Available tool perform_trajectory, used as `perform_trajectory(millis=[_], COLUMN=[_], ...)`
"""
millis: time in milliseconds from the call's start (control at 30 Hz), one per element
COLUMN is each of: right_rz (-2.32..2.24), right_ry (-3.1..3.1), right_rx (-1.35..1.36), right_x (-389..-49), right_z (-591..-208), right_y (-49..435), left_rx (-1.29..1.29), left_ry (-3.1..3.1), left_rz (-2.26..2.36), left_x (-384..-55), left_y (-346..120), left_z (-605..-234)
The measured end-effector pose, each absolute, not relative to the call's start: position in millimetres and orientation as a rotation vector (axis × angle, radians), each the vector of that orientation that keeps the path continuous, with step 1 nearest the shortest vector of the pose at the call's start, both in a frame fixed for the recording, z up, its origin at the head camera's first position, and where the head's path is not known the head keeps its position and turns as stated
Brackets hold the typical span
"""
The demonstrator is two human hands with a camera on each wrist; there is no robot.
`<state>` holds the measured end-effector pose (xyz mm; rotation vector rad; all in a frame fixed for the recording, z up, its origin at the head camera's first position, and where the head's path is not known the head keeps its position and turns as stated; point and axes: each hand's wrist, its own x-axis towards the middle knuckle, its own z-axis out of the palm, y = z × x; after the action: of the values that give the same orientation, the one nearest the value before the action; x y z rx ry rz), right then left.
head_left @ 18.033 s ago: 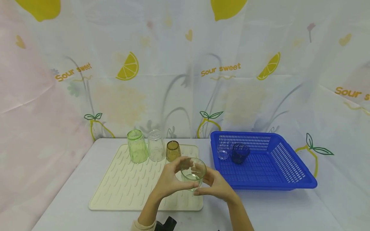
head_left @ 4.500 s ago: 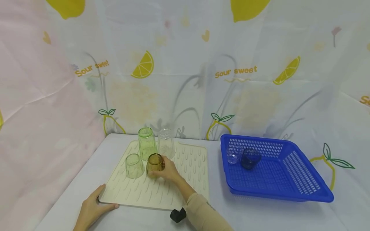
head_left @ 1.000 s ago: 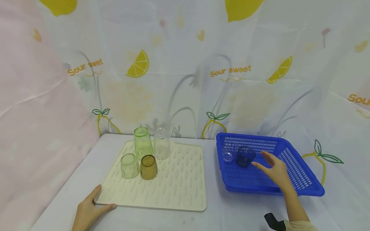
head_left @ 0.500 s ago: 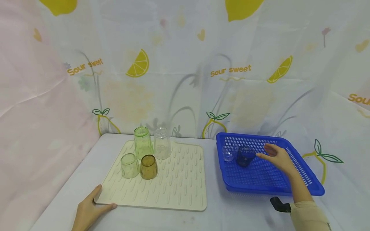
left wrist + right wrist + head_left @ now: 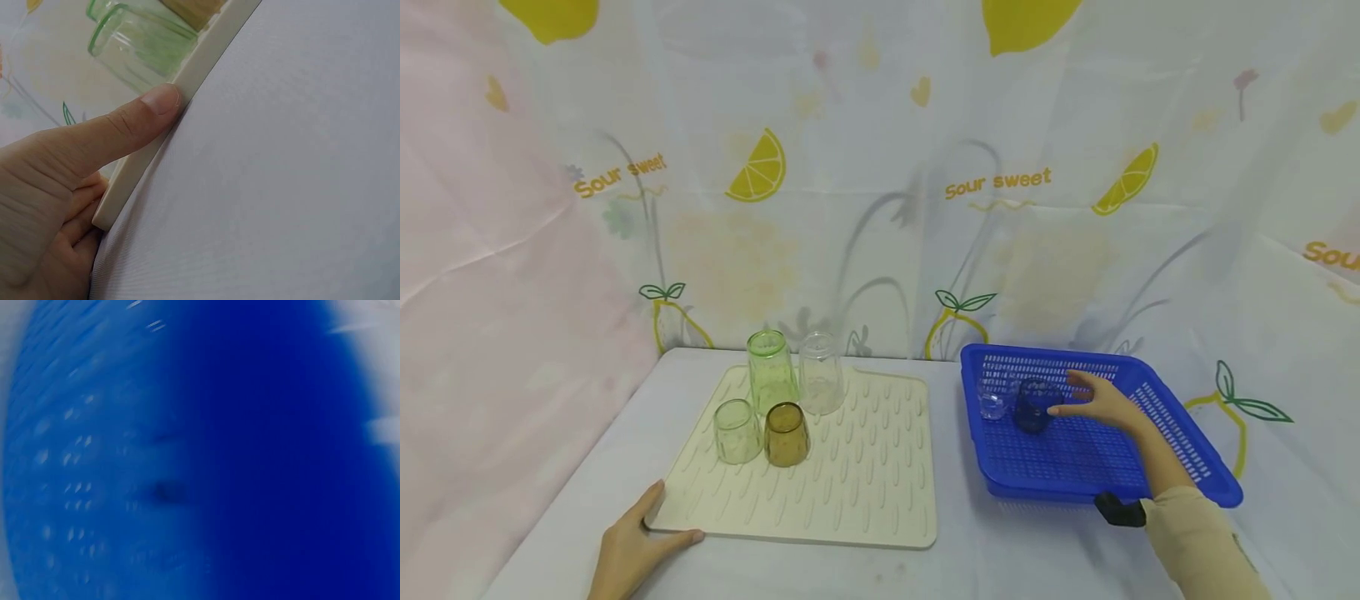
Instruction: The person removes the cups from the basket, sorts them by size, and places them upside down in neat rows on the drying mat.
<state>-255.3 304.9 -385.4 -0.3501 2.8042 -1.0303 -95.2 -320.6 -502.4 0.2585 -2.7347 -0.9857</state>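
Observation:
My left hand [image 5: 628, 546] holds the near left corner of a cream ribbed drying mat [image 5: 865, 500]; in the left wrist view the thumb [image 5: 134, 122] lies along its edge. On the mat stand a tall green glass [image 5: 771, 375], a tall clear glass [image 5: 822, 375], a short pale green glass [image 5: 737, 437] and a brown glass mug [image 5: 787, 442]. My right hand [image 5: 1108, 406] is over a blue basket, its parted thumb and fingers right at the side of a dark blue glass [image 5: 1033, 417]. Beside that lies a small clear glass [image 5: 991, 406].
The blue plastic basket [image 5: 1112, 496] with perforated walls stands on the white-covered table [image 5: 958, 542], right of the mat. Its raised rim lies beneath my right forearm. A lemon-printed cloth [image 5: 865, 250] hangs behind. The right wrist view is a blur of blue basket.
Over the last second, my right hand has shifted slightly and come closer to the dark blue glass. Earlier it held the brown mug, which now stands beside the pale green glass. The left hand stays put.

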Motion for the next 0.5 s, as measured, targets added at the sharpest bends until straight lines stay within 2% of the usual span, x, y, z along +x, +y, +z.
perform_trajectory(millis=[233,500], right_rz=[-1.016,-0.951], right_ry=[2.773,2.817], right_rx=[-0.377,-0.396], right_x=[-256.7,-265.6], right_z=[-385.6,-357.2], right_y=[305.2,311.4], left_rx=[0.289,0.319], left_ry=[-2.764,-2.782], left_rz=[-0.995,-0.988], left_x=[-96.2,-97.9], left_y=[-321.4,-319.8], left_z=[-501.2,-500.3])
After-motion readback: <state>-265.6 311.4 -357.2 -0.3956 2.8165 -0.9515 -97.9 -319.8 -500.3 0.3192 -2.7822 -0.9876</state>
